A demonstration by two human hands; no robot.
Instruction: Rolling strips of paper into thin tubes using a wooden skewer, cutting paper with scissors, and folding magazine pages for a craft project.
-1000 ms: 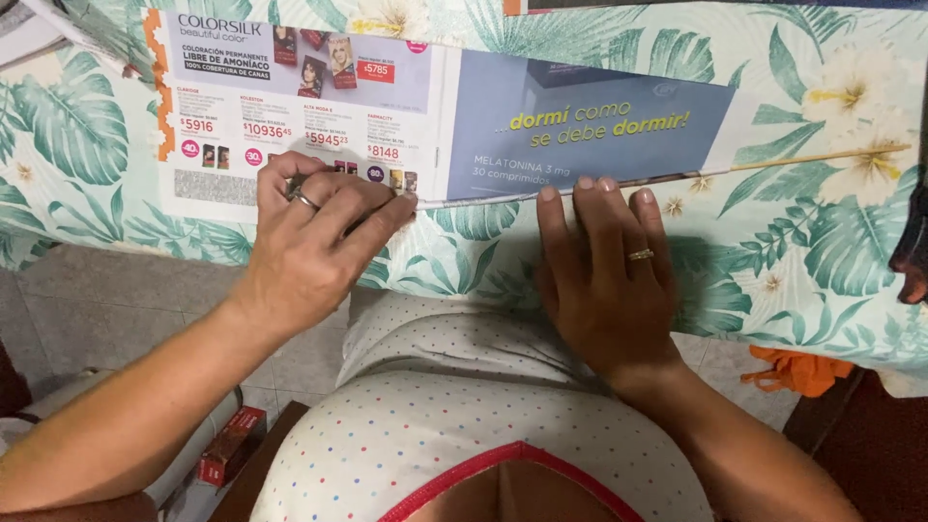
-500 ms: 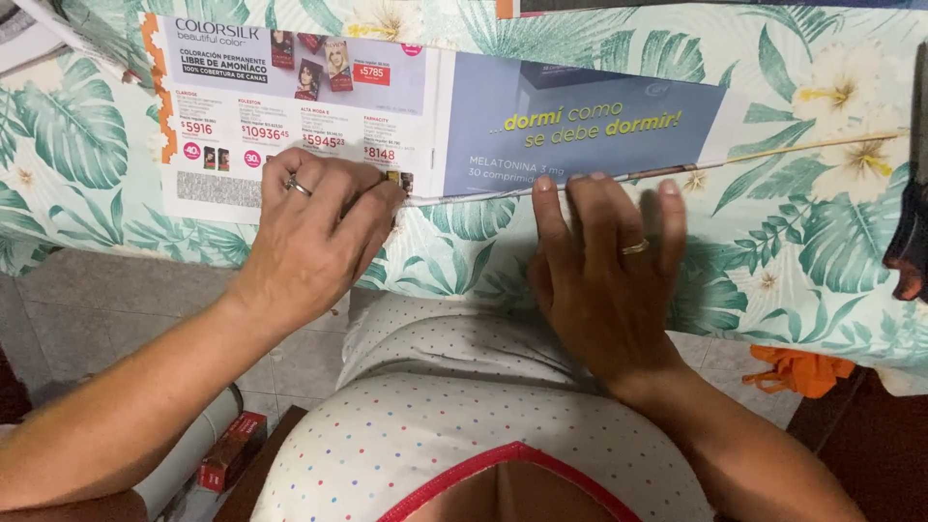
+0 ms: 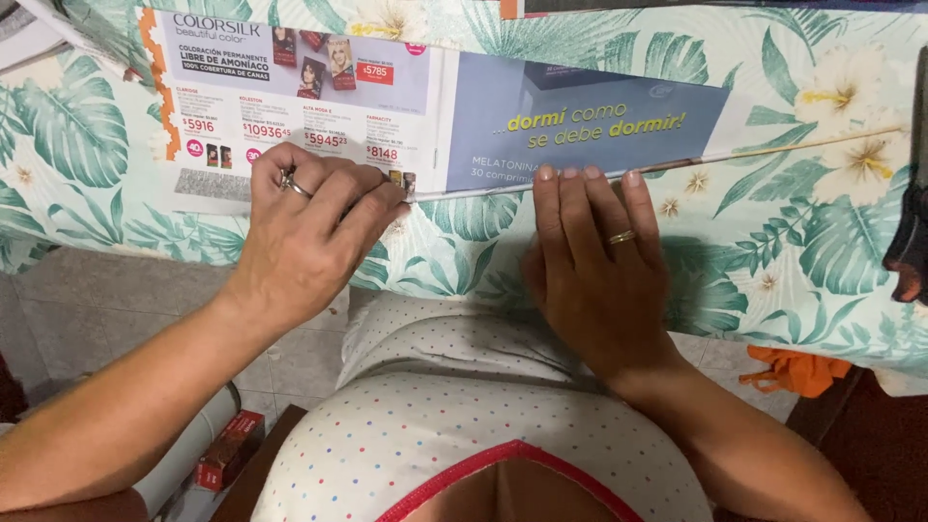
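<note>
A printed catalogue sheet (image 3: 406,106), white on the left and blue on the right, lies on a table with a leaf-and-flower patterned cloth (image 3: 793,222). Its near edge is rolled around a thin wooden stick (image 3: 793,147) that pokes out to the right. My left hand (image 3: 309,232), with a ring, presses down on the rolled edge with the fingers curled over it. My right hand (image 3: 594,251), also ringed, lies flat with its fingertips on the roll near the middle of the sheet.
A dark object (image 3: 913,222) hangs at the right edge. An orange cloth (image 3: 793,369) shows under the table edge at right. A red box (image 3: 227,449) and a white roll (image 3: 188,459) lie below at left, over a tiled floor (image 3: 106,309).
Both hands have shifted slightly along the rolled edge. The roll sits a little tighter against the sheet.
</note>
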